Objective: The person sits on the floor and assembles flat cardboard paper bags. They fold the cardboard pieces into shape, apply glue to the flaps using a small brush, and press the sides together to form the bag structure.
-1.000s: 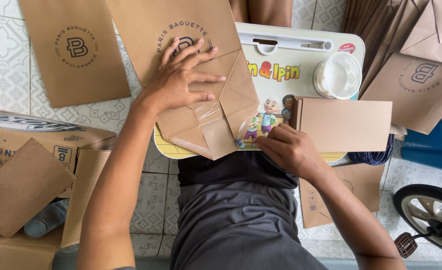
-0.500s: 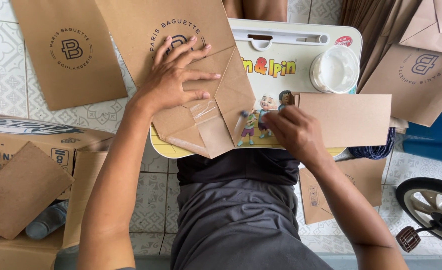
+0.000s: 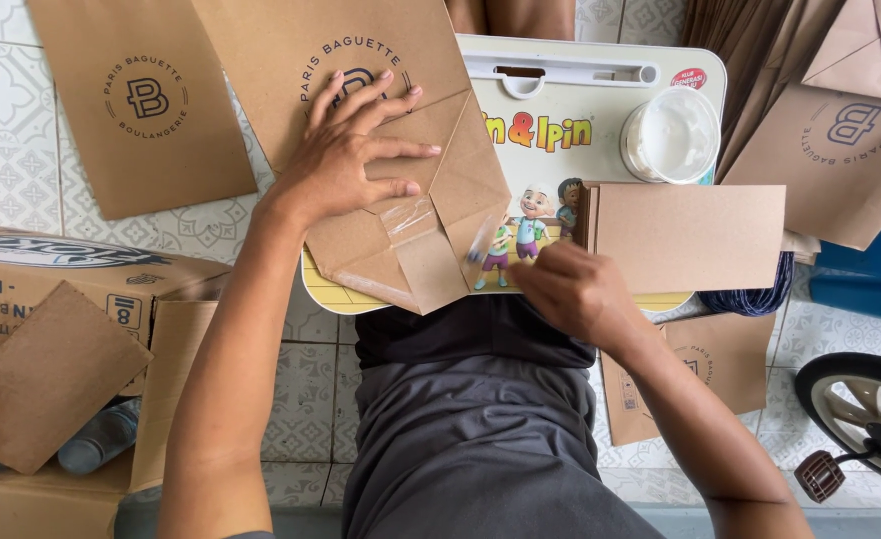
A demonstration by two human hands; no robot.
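Tiled floor, pale patterned squares, person seated with a small lap table (image 3: 600, 75) across the knees. Table top is cream with cartoon figures printed on it and a handle slot at 12 o'clock.

Count:
- 1 brown paper bag (image 3: 381, 130) on the table, being worked.
- 1 more flat bag (image 3: 141, 100) on the floor at 10 o'clock, round logo up.
- stack of bags (image 3: 830, 130) at 2 o'clock, number unclear.
- 1 bag (image 3: 705, 374) on the floor at 4 o'clock, partly under the right arm.
- 1 stack of plain card sheets (image 3: 685, 235) on the table's right edge.
- 1 round white tub (image 3: 672, 135) at 1 o'clock of the table.
- 1 loose brown card piece (image 3: 46, 374) at 8 o'clock, on a printed cardboard box (image 3: 71, 274).
- 1 wheel (image 3: 865, 419) at 4 o'clock, cut off by the frame.

Bag on the table: lies flat, bottom end toward the person, hanging over the table's left and near edges. Bottom flaps folded into a diamond, with clear tape (image 3: 411, 215) shining across the centre fold.

Left hand (image 3: 346, 160): flat, fingers spread, pressing on the bag just above the folded bottom. Right hand (image 3: 570, 289): loosely curled at the table's near edge, at 3 o'clock of the folded bottom and just below the card sheets; cannot tell whether it grips anything. Hands are apart.
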